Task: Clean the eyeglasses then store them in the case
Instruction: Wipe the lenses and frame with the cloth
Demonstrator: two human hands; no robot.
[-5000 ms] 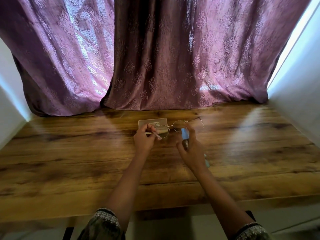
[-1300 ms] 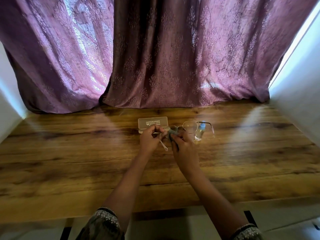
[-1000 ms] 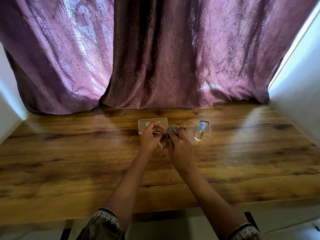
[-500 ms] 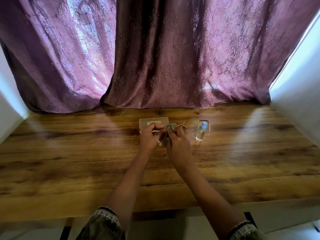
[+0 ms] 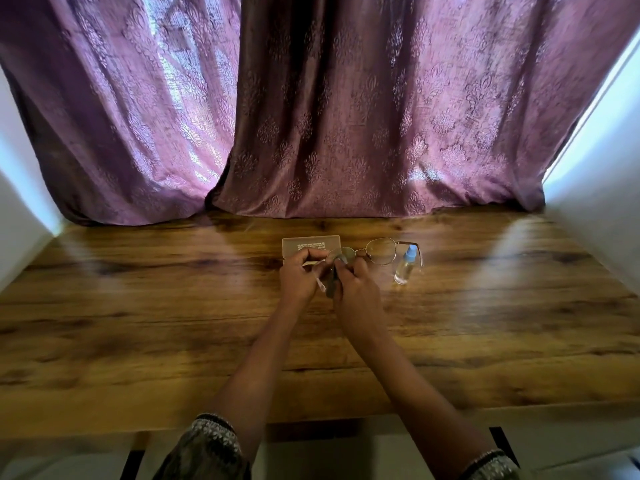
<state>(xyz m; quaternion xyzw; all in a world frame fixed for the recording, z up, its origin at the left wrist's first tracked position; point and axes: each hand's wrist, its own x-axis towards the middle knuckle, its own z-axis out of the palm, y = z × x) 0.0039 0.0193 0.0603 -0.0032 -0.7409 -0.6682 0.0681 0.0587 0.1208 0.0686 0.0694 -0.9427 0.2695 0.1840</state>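
Observation:
Thin metal-framed eyeglasses (image 5: pixel 381 251) are held above the wooden table (image 5: pixel 138 323), temples unfolded. My left hand (image 5: pixel 299 275) grips the frame at its left end, and one temple tip sticks out below the fingers. My right hand (image 5: pixel 356 289) pinches a small grey cloth (image 5: pixel 341 256) over the left lens. The right lens is uncovered. A closed translucent case (image 5: pixel 310 243) lies flat on the table just behind my left hand.
A small clear spray bottle (image 5: pixel 405 265) with a blue cap stands on the table right of the glasses. Purple curtains (image 5: pixel 346 116) hang along the table's far edge. White walls close in on both sides.
Five seconds ago my right hand held the spray bottle; now the bottle stands on the table and that hand pinches the cloth on the left lens. Over the last second the hands barely shifted.

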